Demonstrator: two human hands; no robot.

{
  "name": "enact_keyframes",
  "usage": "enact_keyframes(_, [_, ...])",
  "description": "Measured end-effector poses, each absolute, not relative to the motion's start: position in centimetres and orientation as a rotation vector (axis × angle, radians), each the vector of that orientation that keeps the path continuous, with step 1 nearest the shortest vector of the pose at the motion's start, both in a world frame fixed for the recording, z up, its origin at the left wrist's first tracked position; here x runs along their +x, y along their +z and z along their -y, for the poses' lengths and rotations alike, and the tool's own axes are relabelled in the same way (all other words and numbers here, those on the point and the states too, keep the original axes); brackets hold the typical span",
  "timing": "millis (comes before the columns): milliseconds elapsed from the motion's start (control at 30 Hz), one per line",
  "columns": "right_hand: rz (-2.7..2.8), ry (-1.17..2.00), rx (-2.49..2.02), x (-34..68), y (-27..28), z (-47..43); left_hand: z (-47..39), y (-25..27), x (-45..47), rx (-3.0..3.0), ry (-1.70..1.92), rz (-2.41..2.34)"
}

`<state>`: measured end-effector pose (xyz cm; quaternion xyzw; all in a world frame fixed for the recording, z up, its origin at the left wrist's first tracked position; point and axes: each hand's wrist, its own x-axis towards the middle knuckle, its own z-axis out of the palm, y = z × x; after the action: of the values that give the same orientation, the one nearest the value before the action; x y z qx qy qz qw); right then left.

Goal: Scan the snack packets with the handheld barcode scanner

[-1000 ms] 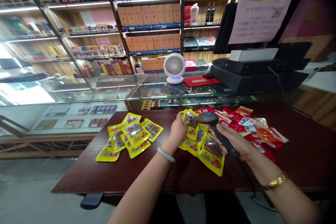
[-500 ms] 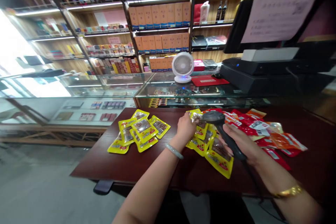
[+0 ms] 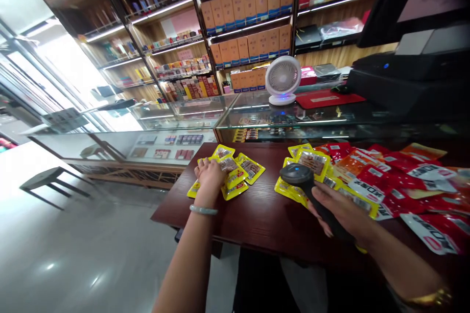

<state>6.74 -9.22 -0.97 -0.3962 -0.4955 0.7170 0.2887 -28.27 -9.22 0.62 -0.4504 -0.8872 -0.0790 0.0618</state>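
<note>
My left hand [image 3: 212, 175] lies over the left pile of yellow snack packets [image 3: 235, 173], palm down with its fingers apart; its fingertips touch the packets. A pale bangle circles that wrist. In my right hand [image 3: 340, 205] is a black barcode scanner [image 3: 297, 174], its fingers wrapped round the handle. The scanner's head hangs over a second group of yellow snack packets [image 3: 313, 162] and hides part of them. Red and orange snack packets [image 3: 394, 173] lie heaped to the right of these, partly overlapped by the yellow ones.
Behind the dark wooden table [image 3: 257, 220] stands a glass display counter [image 3: 253, 112] bearing a white fan [image 3: 283, 79] and a red mat [image 3: 328, 100]. A black monitor [image 3: 382, 5] rises at the right. A stool [image 3: 46, 178] stands on the floor at left.
My left hand has moved from the right yellow group to the left pile. The scanner stays over the right group. The view has shifted, showing more of the floor at left.
</note>
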Motion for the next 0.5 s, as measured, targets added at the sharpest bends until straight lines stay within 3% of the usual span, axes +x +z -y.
enact_keyframes(367, [1.414, 1.941, -1.042, 5.93, -1.78, 9.78, 9.2, 0.72, -28.79, -1.429, -0.271, 2.642])
enact_keyframes(500, [1.409, 1.922, -1.06, 6.01, -1.79, 9.94, 9.05, 0.73, -28.67, -1.512, -0.535, 2.7])
